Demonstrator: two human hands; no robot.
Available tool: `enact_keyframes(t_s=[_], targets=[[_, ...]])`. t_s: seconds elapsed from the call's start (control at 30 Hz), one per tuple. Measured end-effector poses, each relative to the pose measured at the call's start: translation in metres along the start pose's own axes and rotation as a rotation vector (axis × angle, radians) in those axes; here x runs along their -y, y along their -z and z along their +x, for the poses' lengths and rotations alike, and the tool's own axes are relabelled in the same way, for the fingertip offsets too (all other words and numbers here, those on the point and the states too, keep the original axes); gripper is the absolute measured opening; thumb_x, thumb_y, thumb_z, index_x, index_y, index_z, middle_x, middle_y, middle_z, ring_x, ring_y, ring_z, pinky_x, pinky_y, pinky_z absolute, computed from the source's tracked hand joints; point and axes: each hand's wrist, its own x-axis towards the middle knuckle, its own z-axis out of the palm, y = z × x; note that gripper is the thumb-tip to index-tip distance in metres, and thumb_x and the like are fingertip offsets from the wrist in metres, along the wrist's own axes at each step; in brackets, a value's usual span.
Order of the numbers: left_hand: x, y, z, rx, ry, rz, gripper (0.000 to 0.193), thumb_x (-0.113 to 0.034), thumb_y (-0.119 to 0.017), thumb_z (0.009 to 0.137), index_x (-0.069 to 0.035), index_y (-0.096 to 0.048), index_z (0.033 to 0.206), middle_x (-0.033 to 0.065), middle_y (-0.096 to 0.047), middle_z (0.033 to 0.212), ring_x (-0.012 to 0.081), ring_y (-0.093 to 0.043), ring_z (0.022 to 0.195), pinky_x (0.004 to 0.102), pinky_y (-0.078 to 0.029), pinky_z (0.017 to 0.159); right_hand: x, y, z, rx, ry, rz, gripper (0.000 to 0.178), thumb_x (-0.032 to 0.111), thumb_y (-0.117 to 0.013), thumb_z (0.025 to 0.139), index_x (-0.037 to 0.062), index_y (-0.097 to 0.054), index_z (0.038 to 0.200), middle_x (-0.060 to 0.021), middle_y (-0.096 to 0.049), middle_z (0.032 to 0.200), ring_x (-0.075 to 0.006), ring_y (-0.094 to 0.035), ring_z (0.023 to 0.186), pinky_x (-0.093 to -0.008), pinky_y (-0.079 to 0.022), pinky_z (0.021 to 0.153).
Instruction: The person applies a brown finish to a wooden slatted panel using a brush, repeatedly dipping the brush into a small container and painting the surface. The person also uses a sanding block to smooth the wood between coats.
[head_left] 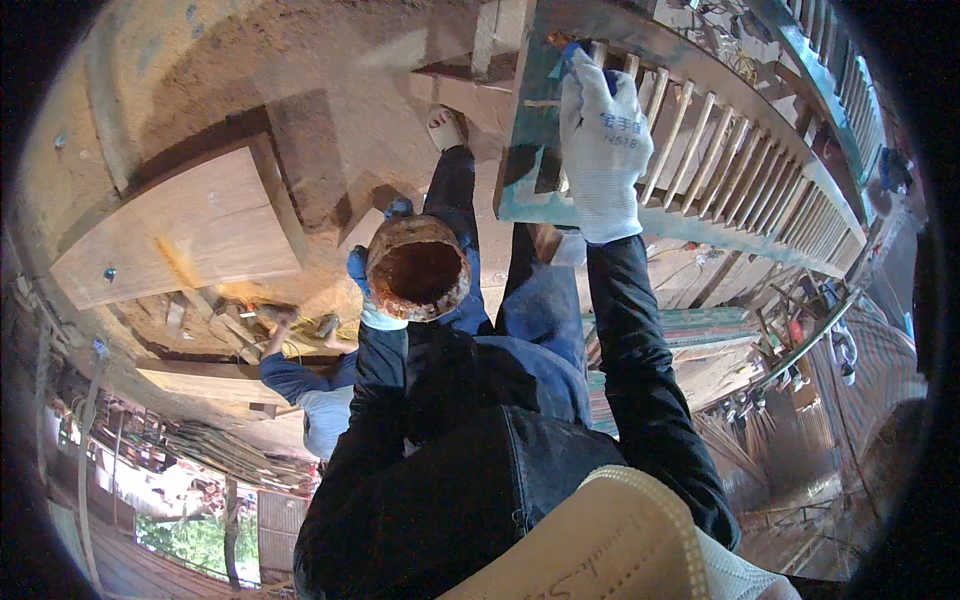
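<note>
My left hand (364,300), in a white glove with blue fingers, is wrapped round a rusty round pot (415,228). The mouth of this pot faces up, and its inside is dark brown. Over the near left end of a slatted wooden frame (700,228) with teal-stained rails is my right hand (607,140), also gloved. Its fingers are curled close together by the frame's corner, next to a reddish-brown spot. Whatever they may hold is hidden from this view.
A second slatted frame (840,90) stands at the far right. On the left lies a broad pale wooden panel (190,235) on the dirt floor. Another person (325,410) crouches at the lower left near boards. Wood pieces lie about my feet.
</note>
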Motion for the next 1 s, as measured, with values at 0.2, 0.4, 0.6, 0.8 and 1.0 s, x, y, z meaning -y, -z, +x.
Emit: enact_keyframes(t_s=[0.2, 0.4, 0.6, 0.8, 1.0], targets=[[-0.005, -0.01, 0.0, 0.025, 0.014, 0.032, 0.082, -0.07, -0.049, 0.082, -0.016, -0.041, 0.142, 0.0159, -0.045, 0.143, 0.0401, -0.046, 0.127, 0.0606, -0.036, 0.105, -0.003, 0.008, 0.002, 0.001, -0.045, 0.099, 0.026, 0.023, -0.064, 0.089, 0.0225, -0.063, 0.114, -0.0115, -0.062, 0.09, -0.0304, -0.065, 0.071, -0.0395, -0.053, 0.058], [0.001, -0.016, 0.002, 0.105, -0.043, -0.094, 0.081, -0.071, -0.047, 0.083, -0.015, -0.04, 0.142, 0.0177, -0.046, 0.141, 0.0418, -0.047, 0.125, 0.0615, -0.038, 0.104, 0.001, 0.012, 0.007, 0.182, -0.015, 0.053, 0.024, 0.027, -0.062, 0.091, 0.018, -0.066, 0.113, -0.0119, -0.062, 0.089, -0.03, -0.066, 0.075, -0.038, -0.053, 0.064], [0.004, -0.02, 0.001, 0.079, 0.007, -0.074, 0.087, -0.074, -0.047, 0.081, -0.014, -0.037, 0.143, 0.018, -0.044, 0.142, 0.0428, -0.046, 0.125, 0.0625, -0.038, 0.103, 0.005, 0.009, 0.006, 0.055, -0.001, 0.068, 0.024, 0.026, -0.062, 0.091, 0.0177, -0.064, 0.113, -0.012, -0.062, 0.089, -0.0285, -0.066, 0.074, -0.0387, -0.053, 0.061], [0.004, -0.022, 0.0, 0.046, 0.021, -0.138, 0.089, -0.073, -0.05, 0.08, -0.014, -0.034, 0.145, 0.0178, -0.042, 0.144, 0.043, -0.045, 0.126, 0.063, -0.037, 0.103, 0.006, 0.002, 0.003, 0.047, -0.044, 0.145, 0.025, 0.024, -0.063, 0.09, 0.0191, -0.064, 0.115, -0.0127, -0.062, 0.092, -0.0293, -0.066, 0.07, -0.0376, -0.054, 0.059], [0.001, -0.012, 0.003, 0.073, 0.006, -0.012, 0.086, -0.069, -0.052, 0.081, -0.014, -0.035, 0.145, 0.0152, -0.043, 0.144, 0.0401, -0.045, 0.128, 0.0615, -0.036, 0.105, 0.006, 0.009, 0.005, 0.116, -0.007, 0.146, 0.023, 0.023, -0.063, 0.09, 0.0172, -0.066, 0.113, -0.0121, -0.062, 0.09, -0.0306, -0.066, 0.071, -0.0376, -0.053, 0.06]])
